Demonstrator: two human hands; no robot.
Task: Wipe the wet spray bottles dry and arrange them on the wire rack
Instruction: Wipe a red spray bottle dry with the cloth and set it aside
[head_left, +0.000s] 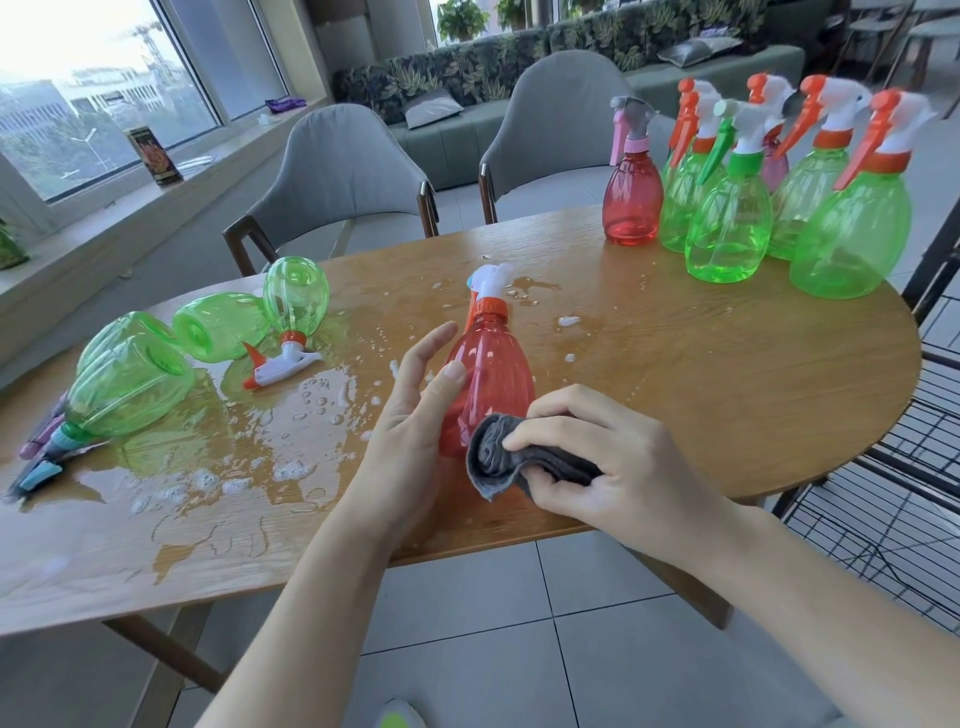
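- The red spray bottle (488, 379) is held just above the near edge of the wet tabletop (701, 374), tilted so its long axis runs from the base, low and near the person, up and away to the orange collar and white trigger head.
- The left hand (415, 415) cradles the bottle's left flank: thumb laid on the red wall, fingers (426, 345) nearly straight and spread behind it, not wrapped tight.
- The right hand (597, 462) has its fingers curled tight on a bunched grey cloth (493, 457), which touches the lower right of the bottle, near its base.
- Judgement: wiping is under way at the base end; the neck and head lie further off, so the cloth would travel up the axis.
- The wire rack (914, 467) stands to the right, nearer the right hand.
- Green bottles (130, 384) lie in the puddle on the left; upright bottles (727, 223) stand far right.
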